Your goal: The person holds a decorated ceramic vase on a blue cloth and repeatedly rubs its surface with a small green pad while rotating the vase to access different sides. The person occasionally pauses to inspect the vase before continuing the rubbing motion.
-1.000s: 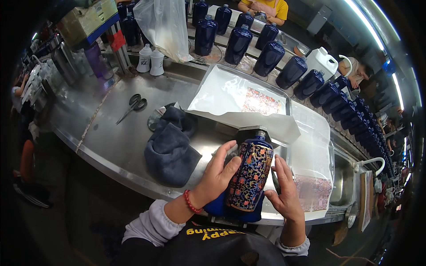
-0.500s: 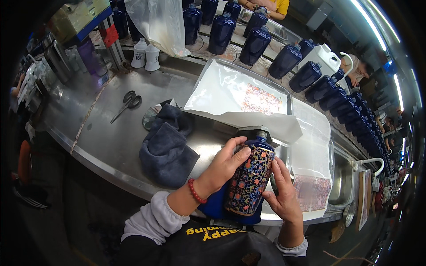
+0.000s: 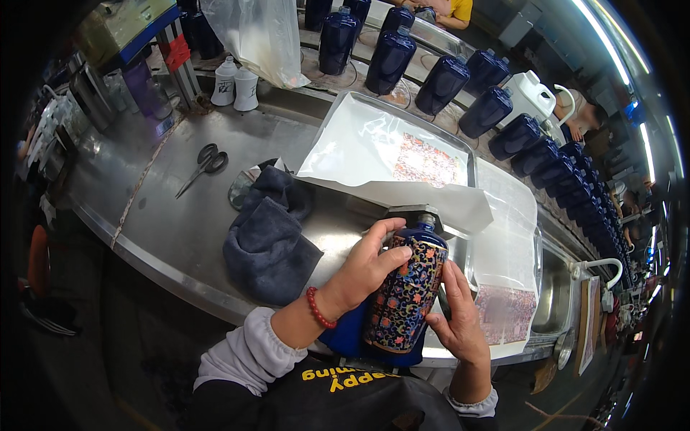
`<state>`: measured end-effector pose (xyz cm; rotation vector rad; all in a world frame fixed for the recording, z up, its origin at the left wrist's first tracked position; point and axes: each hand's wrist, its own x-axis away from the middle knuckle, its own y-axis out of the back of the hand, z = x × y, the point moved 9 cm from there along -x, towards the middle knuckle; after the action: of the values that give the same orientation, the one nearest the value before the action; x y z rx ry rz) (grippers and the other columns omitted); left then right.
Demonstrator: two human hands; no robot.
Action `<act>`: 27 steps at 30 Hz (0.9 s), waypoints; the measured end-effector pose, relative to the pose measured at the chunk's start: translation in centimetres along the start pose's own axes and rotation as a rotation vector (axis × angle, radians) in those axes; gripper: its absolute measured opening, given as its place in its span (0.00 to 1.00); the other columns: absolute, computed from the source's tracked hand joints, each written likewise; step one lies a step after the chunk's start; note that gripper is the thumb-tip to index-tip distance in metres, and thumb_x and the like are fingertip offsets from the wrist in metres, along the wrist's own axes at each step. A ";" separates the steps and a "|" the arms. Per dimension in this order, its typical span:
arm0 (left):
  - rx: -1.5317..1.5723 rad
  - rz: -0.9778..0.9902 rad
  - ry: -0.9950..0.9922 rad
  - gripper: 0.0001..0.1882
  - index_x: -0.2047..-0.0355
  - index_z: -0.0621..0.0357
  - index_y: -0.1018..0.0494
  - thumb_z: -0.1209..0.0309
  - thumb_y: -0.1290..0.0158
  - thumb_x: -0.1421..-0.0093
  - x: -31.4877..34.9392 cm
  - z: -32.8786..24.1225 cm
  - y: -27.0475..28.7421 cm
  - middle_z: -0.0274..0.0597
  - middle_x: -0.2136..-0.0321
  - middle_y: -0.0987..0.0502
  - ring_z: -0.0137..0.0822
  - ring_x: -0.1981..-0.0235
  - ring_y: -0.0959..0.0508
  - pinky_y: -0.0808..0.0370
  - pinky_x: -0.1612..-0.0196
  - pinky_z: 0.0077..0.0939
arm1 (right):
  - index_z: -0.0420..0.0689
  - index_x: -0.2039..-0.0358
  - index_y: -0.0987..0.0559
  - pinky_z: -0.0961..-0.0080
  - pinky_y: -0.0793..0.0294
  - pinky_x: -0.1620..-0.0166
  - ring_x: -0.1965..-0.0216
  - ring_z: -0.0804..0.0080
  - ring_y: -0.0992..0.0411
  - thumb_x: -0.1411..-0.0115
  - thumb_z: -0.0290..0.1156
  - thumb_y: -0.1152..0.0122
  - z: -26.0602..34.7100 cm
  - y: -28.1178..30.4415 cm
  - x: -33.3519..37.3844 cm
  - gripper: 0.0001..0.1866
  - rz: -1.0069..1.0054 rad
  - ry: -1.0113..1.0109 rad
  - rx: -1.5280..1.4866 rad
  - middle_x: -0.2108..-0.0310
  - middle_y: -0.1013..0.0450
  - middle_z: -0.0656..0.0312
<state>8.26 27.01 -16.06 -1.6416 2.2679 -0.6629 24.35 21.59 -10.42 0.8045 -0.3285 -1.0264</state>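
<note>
Bottle (image 3: 408, 298) between curved hands (image 3: 370, 267)

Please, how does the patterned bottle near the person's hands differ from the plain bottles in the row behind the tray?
The patterned bottle has colourful flowers and scrolls on its body; the plain bottles show only glossy dark blue.
The left hand touches the patterned bottle, with the right hand at its other side; the plain bottles stand upright, away from both.
Both kinds share a dark blue shoulder and narrow, paler neck.
</note>
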 end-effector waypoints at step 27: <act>-0.532 0.063 -0.153 0.17 0.47 0.66 0.25 0.67 0.44 0.31 -1.7 -4.6 1.6 0.45 0.53 0.19 0.30 0.52 0.21 0.22 0.50 0.26 | 0.36 0.26 0.44 0.55 0.40 0.30 0.29 0.42 0.42 0.33 0.54 0.38 -0.2 -0.3 -0.1 0.47 0.011 -0.015 -0.032 0.29 0.45 0.37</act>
<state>5.41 30.00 -12.99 -1.7463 2.5021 0.0983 24.24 21.67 -10.71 0.7657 -0.3282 -1.0259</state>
